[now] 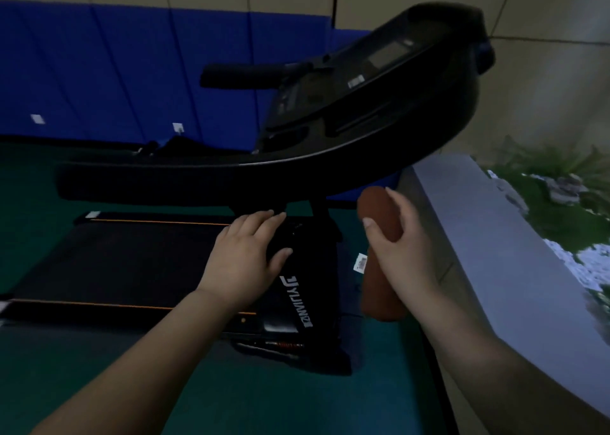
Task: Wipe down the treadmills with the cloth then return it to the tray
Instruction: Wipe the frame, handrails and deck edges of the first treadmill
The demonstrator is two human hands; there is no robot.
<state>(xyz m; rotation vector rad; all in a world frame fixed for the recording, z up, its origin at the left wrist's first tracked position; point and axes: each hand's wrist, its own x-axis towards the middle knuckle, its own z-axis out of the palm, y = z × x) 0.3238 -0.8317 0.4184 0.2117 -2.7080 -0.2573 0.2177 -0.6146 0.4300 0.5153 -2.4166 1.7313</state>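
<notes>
The room is dim and the picture soft, so the buttons on the treadmill [330, 127] console and the far edge of its belt are hard to read, and the lower end of the brown cloth [379, 217] is hidden behind the right wrist; I cannot make out any tray. The right hand [401, 250] grips the cloth, thumb and fingers curled round it, just right of the treadmill's upright post and beside a grey ledge [488, 236]. The left hand [246, 253] is spread open, its fingers straight, over the black motor cover, though touch is uncertain.

The right hand [401, 246] covers the middle of the rust-brown cloth [378, 215]. Beyond both hands, the treadmill [330, 131] console's markings blur in the dimness.
</notes>
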